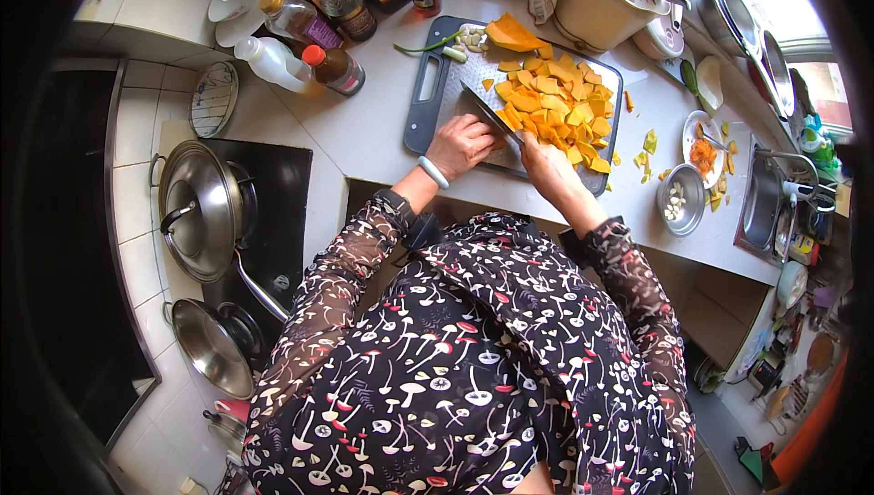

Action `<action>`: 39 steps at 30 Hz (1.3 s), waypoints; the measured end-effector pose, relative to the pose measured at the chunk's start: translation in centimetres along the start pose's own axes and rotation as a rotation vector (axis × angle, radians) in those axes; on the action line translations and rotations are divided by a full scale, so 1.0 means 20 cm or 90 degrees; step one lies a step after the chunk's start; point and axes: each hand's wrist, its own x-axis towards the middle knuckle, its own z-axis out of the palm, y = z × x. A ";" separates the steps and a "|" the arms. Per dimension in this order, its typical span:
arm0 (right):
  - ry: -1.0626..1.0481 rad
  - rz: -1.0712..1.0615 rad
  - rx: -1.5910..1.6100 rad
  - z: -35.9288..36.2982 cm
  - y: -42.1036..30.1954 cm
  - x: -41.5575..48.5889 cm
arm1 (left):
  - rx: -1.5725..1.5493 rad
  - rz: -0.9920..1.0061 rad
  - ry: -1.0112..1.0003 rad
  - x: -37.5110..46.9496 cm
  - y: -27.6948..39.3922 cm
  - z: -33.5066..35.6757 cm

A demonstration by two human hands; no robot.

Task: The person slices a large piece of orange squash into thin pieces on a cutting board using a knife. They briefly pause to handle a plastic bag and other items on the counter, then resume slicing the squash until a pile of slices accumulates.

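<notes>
My right hand (550,166) grips the handle of a kitchen knife (490,112). Its dark blade slants up and left over the cutting board (452,95), a metal-faced one with a dark grey rim and a slot handle. Close beside the blade, my left hand (466,145) rests on the board with its fingers curled down; whatever may be under them is hidden. Cut orange pumpkin pieces (553,102) are heaped right of the knife. A larger pumpkin wedge (512,34) lies at the board's far edge, near peeled garlic cloves (472,37) and a piece of scallion (437,44).
Sauce bottles (338,71) crowd the counter at the back left. To the left, a lidded wok (198,211) sits on the black stove (276,222). A metal bowl (681,200) with garlic and a white plate (693,133) with pumpkin scraps stand near the sink (761,205).
</notes>
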 end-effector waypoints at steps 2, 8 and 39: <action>-0.014 -0.002 -0.005 -0.07 -0.03 -0.06 | -0.010 -0.014 0.021 -0.01 0.01 0.01; -0.035 0.029 0.035 0.00 -0.04 -0.12 | -0.010 -0.067 0.015 -0.04 0.01 0.04; 0.012 0.071 -0.014 0.09 -0.03 -0.01 | 0.009 -0.113 0.088 0.00 -0.03 0.12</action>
